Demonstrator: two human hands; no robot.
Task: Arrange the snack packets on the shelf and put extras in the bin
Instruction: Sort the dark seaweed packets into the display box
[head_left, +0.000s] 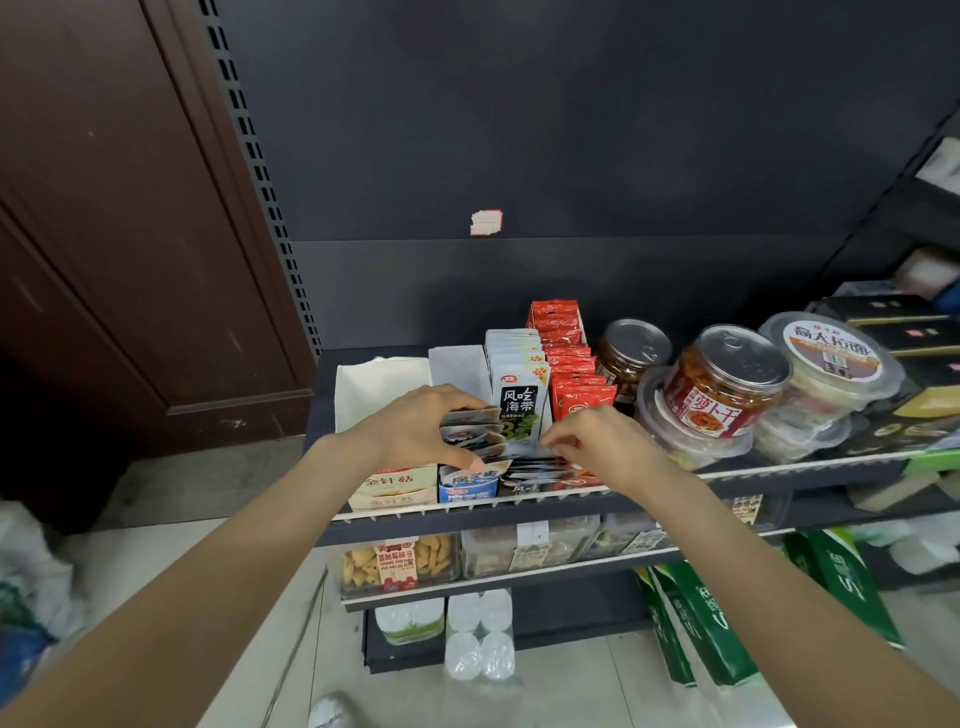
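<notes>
Mid-arranging: left hand (415, 426) clamps a fanned stack of dark snack packets (475, 434) at the shelf (519, 501) front, thumb beneath and fingers curled over, while right hand (597, 441), at 3 o'clock of the stack, pinches the edge of the lowest packets. Upright seaweed packets (519, 395) and red packets (571, 374) stand filed at 12 o'clock. Likely next: squaring the fan and sliding it upright into a front box; no bin in view.

Fanned dark snack packets (475, 434) above shelf (519, 501) front.
</notes>
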